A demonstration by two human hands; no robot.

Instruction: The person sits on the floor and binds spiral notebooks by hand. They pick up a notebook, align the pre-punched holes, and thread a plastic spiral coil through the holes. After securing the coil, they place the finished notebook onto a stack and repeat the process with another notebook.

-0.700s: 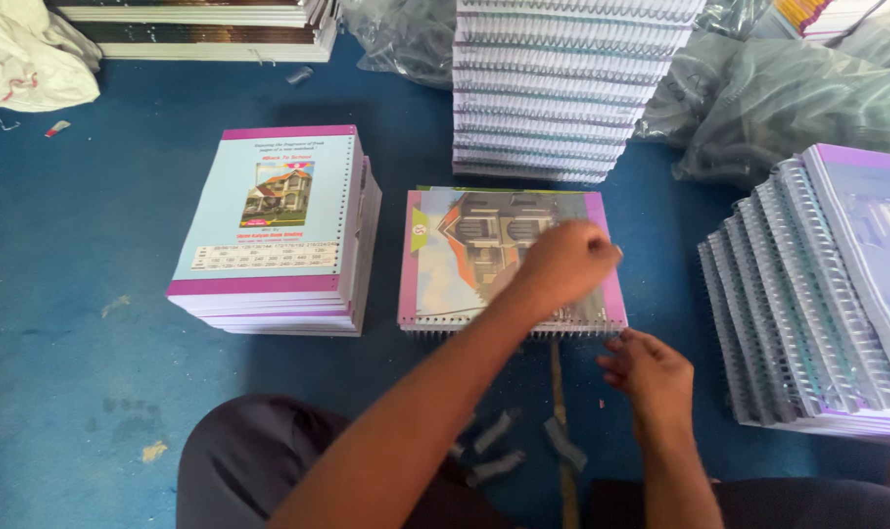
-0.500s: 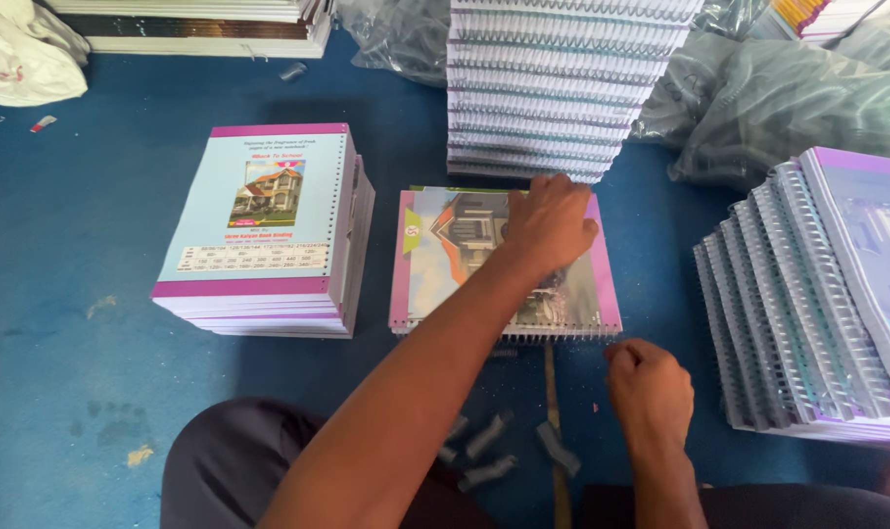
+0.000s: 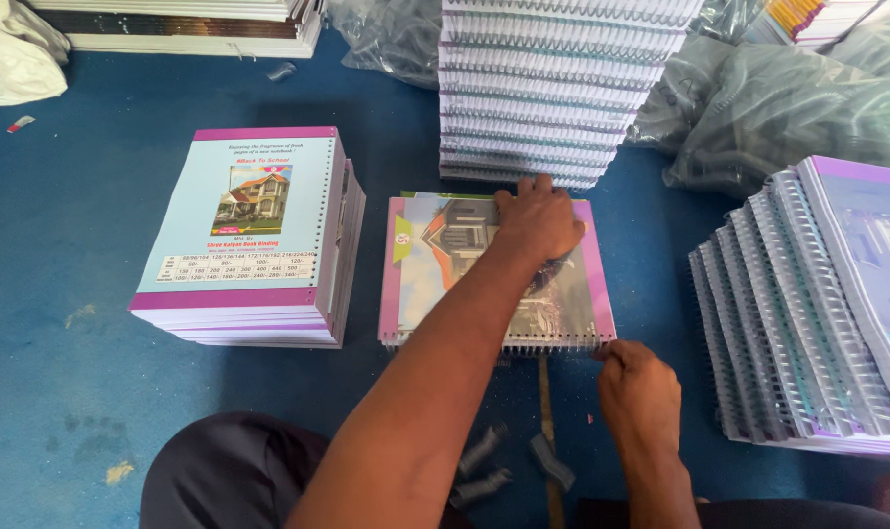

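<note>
Plainly, I see two hands on one spiral-bound notebook on the blue floor.

My left hand [image 3: 538, 220] lies flat, fingers spread, pressing the far end of the notebook [image 3: 435, 264] at centre frame; its forearm hides much of the cover picture. My right hand [image 3: 639, 387], at five o'clock from the notebook, is pinched together at the wire spiral [image 3: 553, 343] on the near edge, but I cannot tell what the fingertips grip, as they are curled under. At nine o'clock sits a stack of unbound books [image 3: 249, 235] with punched holes. At twelve o'clock a tall pile of bound notebooks [image 3: 562, 88] is cut off by the frame top. At three o'clock leaning notebooks [image 3: 817, 304] run out of view.
</note>
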